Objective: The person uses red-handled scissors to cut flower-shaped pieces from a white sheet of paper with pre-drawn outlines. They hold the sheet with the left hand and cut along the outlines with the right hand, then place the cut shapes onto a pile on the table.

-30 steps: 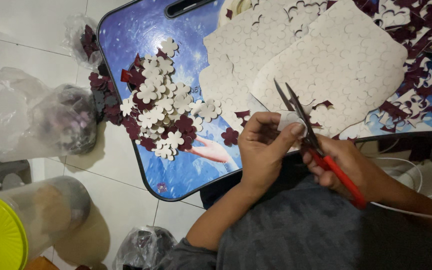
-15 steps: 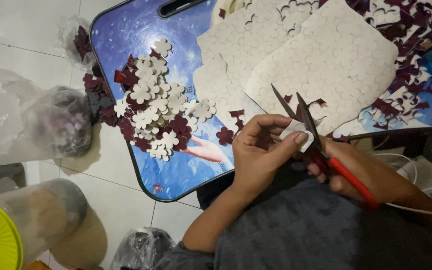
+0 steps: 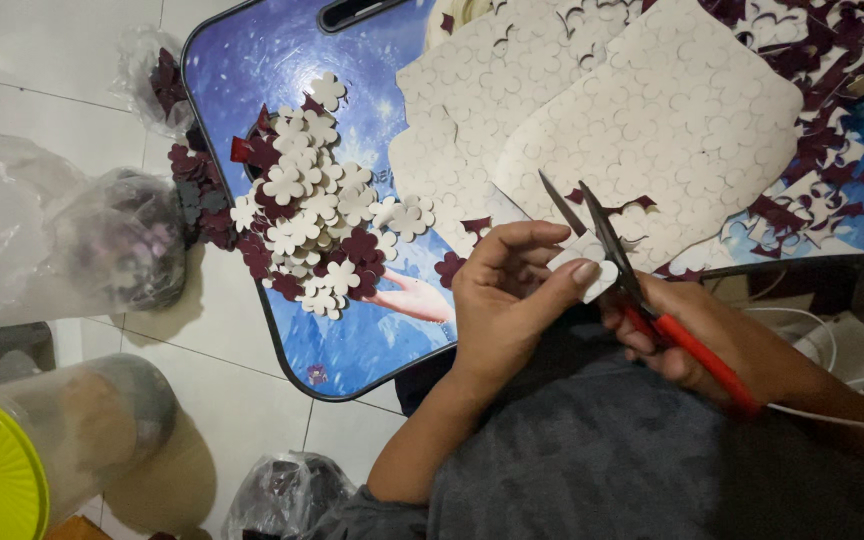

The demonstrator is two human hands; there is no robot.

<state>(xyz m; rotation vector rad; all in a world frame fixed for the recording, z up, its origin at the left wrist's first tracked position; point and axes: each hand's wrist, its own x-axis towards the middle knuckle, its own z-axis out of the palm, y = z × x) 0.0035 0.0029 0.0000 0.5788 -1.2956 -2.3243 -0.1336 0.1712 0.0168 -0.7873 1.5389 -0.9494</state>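
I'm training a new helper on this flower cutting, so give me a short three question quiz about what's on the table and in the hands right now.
1. True or false: the right hand holds the red-handled scissors.
2. What does the left hand pinch? A) a small white foam piece B) a dark maroon scrap C) nothing
3. On what does the pile of white and maroon cut-out foam flowers lie?

Key: 1 true. 2 A, the small white foam piece sits at the blades. 3 the blue picture-printed folding table.

yellow-lidded jar (image 3: 12,470) cut by edge, bag (image 3: 117,240) contents blurred
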